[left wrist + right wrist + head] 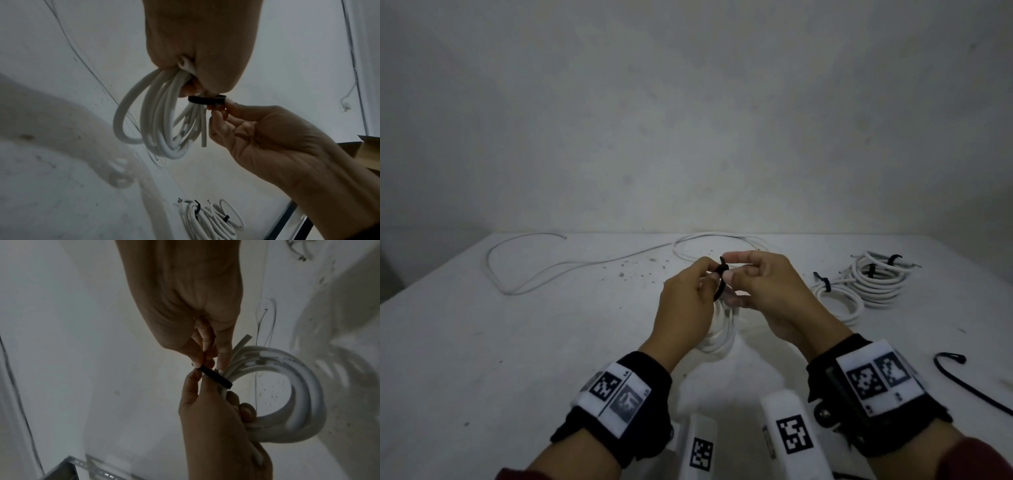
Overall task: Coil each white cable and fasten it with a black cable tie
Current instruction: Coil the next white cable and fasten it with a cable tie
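A coiled white cable [722, 330] hangs above the table between my hands. My left hand [708, 271] grips the top of the coil [158, 113], fingers curled round its strands [298, 386]. A black cable tie [721, 270] loops round the bundle at the top. In the left wrist view the tie [205, 100] is a loose ring round the strands. My right hand [733, 270] pinches the tie [216, 377] between thumb and fingertips, right beside the left thumb. One cut cable end [203, 138] hangs free from the coil.
Several tied coils [873, 284] lie at the right of the white table [482, 342]. A loose white cable [534, 267] snakes along the back left, another [715, 240] behind my hands. A spare black tie [955, 373] lies at the right edge.
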